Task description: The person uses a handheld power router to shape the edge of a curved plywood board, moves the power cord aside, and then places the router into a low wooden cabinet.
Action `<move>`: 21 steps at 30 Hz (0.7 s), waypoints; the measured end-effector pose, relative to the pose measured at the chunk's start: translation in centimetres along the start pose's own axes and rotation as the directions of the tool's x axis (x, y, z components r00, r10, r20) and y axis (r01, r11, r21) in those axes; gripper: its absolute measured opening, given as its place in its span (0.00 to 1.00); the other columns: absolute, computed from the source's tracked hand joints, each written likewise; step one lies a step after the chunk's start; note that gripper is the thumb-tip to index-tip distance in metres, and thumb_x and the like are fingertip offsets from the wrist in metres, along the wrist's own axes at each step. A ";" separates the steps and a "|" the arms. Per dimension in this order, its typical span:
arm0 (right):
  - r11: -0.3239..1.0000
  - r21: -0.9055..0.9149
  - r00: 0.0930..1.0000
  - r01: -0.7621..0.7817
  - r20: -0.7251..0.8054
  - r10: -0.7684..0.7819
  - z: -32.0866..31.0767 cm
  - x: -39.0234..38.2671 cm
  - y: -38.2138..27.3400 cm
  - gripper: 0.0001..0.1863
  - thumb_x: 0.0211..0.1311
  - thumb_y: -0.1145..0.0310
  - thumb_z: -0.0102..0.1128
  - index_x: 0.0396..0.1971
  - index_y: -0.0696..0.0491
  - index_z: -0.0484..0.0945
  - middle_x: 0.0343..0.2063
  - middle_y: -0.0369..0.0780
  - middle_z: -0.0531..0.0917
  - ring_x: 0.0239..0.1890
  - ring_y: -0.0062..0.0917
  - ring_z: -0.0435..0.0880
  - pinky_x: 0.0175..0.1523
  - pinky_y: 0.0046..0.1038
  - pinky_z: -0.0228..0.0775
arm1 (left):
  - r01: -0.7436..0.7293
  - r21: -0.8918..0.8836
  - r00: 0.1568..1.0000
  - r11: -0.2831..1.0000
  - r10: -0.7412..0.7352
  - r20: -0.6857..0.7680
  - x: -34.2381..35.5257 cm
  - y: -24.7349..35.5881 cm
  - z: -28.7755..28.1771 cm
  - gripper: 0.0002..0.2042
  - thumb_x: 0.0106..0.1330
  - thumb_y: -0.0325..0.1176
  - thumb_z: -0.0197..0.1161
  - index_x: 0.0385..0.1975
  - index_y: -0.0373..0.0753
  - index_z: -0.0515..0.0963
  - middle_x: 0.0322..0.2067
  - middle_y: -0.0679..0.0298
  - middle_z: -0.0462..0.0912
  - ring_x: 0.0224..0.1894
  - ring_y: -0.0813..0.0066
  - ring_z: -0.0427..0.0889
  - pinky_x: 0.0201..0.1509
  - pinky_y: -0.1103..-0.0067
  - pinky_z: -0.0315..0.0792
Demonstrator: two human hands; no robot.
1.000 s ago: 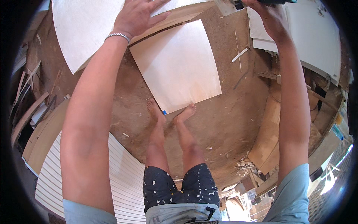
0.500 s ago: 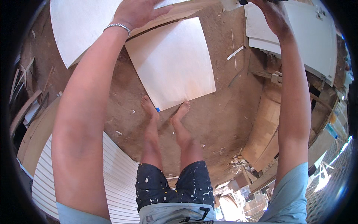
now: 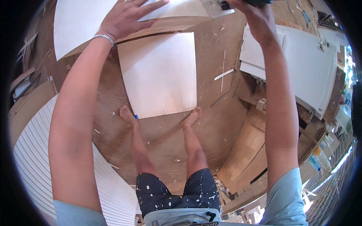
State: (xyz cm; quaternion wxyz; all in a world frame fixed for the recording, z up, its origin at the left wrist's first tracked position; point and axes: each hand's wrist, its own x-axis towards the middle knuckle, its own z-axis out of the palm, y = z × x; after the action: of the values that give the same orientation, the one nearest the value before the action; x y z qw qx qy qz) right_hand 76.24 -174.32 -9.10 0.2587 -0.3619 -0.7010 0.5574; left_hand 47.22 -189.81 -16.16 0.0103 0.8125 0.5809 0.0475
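My left hand [image 3: 126, 19] lies with fingers spread on a large white panel [image 3: 81, 22] at the far left and top. A bracelet circles that wrist. My right hand [image 3: 256, 17] is closed round a dark green hand tool [image 3: 260, 2] at the top edge. The tool's body is mostly cut off, so its exact kind does not show. Its pale flat base [image 3: 217, 8] sits at the panel's right end. Below the panel, a smaller white board [image 3: 160, 75] lies on the ground, with a small blue piece [image 3: 136, 116] at its near left corner.
White cabinet-like panels [image 3: 301, 64] with a metal hinge stand at the right. Below them leans a brown wooden sheet [image 3: 241, 150]. A white slatted panel [image 3: 102, 177] is at the lower left. A white strip [image 3: 224, 74] lies on the dirt floor, and my bare feet flank the board.
My right hand and the tool have shifted left in view, showing more of its base. My left hand has also come left, fingers more spread. My feet stand wider apart. The whole view has shifted.
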 end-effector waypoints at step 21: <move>0.965 0.227 0.991 0.132 -0.030 -0.128 -1.0 16.3 1.8 0.29 0.51 0.74 0.74 0.54 0.54 0.71 0.42 0.36 0.81 0.45 0.23 0.81 0.50 0.29 0.76 | 0.149 -0.097 0.988 0.984 -0.145 0.044 1.5 -0.5 -0.1 0.39 0.46 0.45 0.71 0.66 0.61 0.73 0.72 0.66 0.62 0.72 0.67 0.62 0.78 0.66 0.55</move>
State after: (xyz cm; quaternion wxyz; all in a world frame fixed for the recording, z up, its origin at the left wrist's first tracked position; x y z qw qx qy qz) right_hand 67.56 -160.51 -11.25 0.3398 -0.2871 -0.6526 0.6134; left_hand 47.20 -188.28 -15.99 0.0651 0.7667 0.6359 0.0604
